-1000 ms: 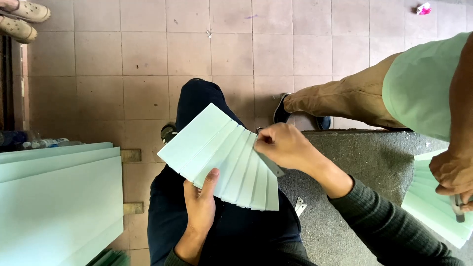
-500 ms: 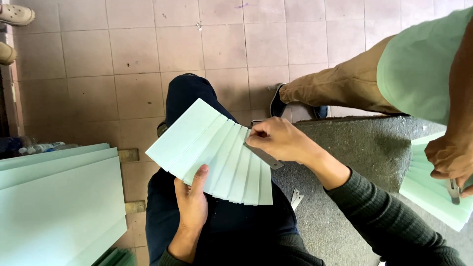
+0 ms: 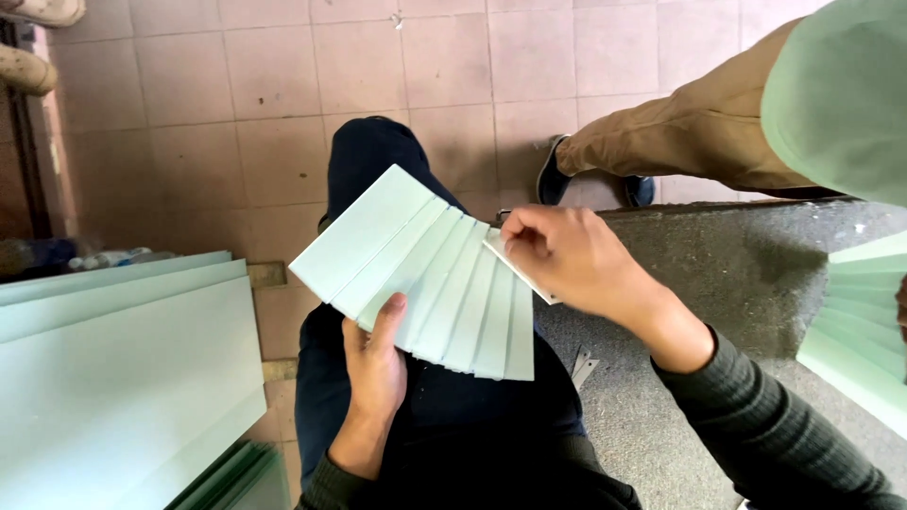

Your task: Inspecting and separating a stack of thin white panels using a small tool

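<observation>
The tiled floor (image 3: 189, 123) runs under everything, left of and beyond the hands' grip on the fanned strips. A stack of pale green sheets (image 3: 113, 378) lies low and left of that grip on wooden battens (image 3: 267, 275). Right of it, a grey slab (image 3: 756, 283) (rough, like concrete) carries a small metal piece (image 3: 581, 364).

My left hand (image 3: 376, 364) hides the fanned strips' (image 3: 430, 274) lower ends; I can't see the right hand's (image 3: 567, 255) fingertips; the second fan (image 3: 855, 331) runs off-frame.
</observation>
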